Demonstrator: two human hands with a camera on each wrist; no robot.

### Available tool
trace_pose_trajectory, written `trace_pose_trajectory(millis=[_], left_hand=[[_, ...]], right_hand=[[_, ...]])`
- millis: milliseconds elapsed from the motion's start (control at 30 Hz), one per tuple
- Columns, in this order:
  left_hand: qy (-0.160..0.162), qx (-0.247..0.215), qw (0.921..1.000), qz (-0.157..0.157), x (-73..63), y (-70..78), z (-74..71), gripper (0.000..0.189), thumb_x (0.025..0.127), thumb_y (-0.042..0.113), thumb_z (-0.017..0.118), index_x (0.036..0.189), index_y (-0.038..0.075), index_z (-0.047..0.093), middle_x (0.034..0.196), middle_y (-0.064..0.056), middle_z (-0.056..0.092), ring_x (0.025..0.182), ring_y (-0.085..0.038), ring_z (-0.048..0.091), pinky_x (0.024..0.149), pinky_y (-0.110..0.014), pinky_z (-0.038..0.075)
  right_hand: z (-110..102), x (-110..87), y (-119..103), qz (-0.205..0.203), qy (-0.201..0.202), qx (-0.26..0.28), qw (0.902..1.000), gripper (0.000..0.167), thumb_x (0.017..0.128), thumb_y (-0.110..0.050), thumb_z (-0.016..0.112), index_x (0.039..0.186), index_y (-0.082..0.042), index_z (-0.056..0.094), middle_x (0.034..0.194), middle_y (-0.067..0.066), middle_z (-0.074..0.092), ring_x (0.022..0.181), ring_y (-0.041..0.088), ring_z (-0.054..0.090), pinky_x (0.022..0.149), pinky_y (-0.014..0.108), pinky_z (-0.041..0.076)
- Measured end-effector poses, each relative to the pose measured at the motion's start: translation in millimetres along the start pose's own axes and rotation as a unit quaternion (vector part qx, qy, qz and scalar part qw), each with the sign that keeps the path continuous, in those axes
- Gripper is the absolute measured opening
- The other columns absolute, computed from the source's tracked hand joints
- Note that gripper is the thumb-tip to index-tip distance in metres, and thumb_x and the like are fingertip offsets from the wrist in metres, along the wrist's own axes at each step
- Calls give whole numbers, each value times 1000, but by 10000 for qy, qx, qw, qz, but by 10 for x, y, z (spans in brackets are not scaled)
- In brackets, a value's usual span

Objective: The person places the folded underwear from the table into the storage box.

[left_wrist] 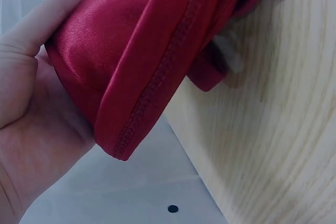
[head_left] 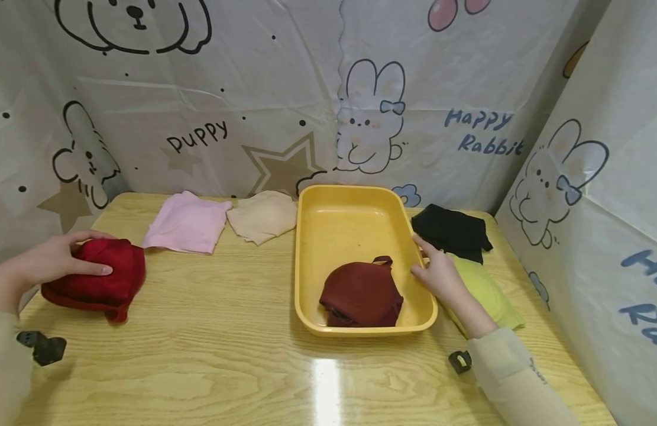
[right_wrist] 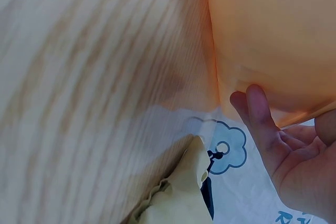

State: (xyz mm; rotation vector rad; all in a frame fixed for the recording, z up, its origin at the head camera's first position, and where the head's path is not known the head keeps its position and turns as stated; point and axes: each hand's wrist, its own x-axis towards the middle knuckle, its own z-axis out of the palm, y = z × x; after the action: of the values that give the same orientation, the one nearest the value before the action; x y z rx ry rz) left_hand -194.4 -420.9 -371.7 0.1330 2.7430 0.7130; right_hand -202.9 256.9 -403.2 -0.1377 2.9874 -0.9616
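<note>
At the left side of the table my left hand (head_left: 51, 260) grips a folded bright red bra (head_left: 115, 269), thumb on top of it. The left wrist view shows the red bra (left_wrist: 136, 51) close up, with its stitched edge and a strap near the tabletop. On the right, my right hand (head_left: 440, 275) holds the right rim of a yellow plastic bin (head_left: 304, 260). In the right wrist view, fingers (right_wrist: 260, 108) lie against the bin's outer wall (right_wrist: 278, 30). A folded maroon bra (head_left: 360, 293) lies inside the bin, at its near end.
Behind, left of the bin, lie a pink folded garment (head_left: 190, 222) and a beige one (head_left: 261, 216). Right of the bin are a black garment (head_left: 450, 228) and a yellow-green one (head_left: 485, 290), partly behind my right forearm. Printed curtains (head_left: 275, 77) stand around the wooden table (head_left: 211, 355).
</note>
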Motion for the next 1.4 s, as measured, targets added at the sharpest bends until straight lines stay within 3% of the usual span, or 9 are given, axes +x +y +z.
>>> trace_pose_trajectory(millis=[400,633,767,1000,1233,1400], left_hand=[[270,121,9994,171,-5,289,-108,81,79,42,74,140,5,34,125,-31,46,105,-40,47,67,-32,46],[569,58,9980,286,14,466,-162,77,77,42,75,138,10,39,119,-24,55,94,-21,52,68,-32,46],[716,68,9971,269,21,583,-188,78,76,43,76,138,12,40,120,-22,54,91,-17,51,68,-32,46],[897,-83,9956,275,13,770,-204,79,77,41,76,139,9,38,120,-24,52,103,-34,48,67,-33,46],[1174,-236,9923,315,-19,955,-218,75,75,43,77,137,20,42,119,-17,53,97,-24,47,66,-31,47],[1327,-335,9897,416,-33,1113,-215,74,77,40,77,138,19,41,119,-18,52,100,-29,46,65,-31,47]], right_hand=[[2,14,-9,59,-27,-3,10000,65,85,-5,55,146,-5,33,117,26,57,64,19,55,57,26,47],[0,14,-3,16,-23,19,10000,66,85,-5,56,146,-5,33,117,27,57,62,19,55,56,26,47],[-6,12,15,0,-11,7,10000,66,85,-5,56,146,-5,33,117,27,57,64,20,57,57,26,47],[-12,13,19,-19,5,-1,10000,65,85,-5,56,146,-4,33,116,27,58,62,19,56,56,26,47],[-10,11,4,17,-17,2,10000,65,85,-5,55,146,-5,33,116,27,57,63,19,56,56,26,47],[-2,7,12,7,-6,3,10000,65,85,-5,55,146,-5,33,116,27,58,62,19,56,56,26,47]])
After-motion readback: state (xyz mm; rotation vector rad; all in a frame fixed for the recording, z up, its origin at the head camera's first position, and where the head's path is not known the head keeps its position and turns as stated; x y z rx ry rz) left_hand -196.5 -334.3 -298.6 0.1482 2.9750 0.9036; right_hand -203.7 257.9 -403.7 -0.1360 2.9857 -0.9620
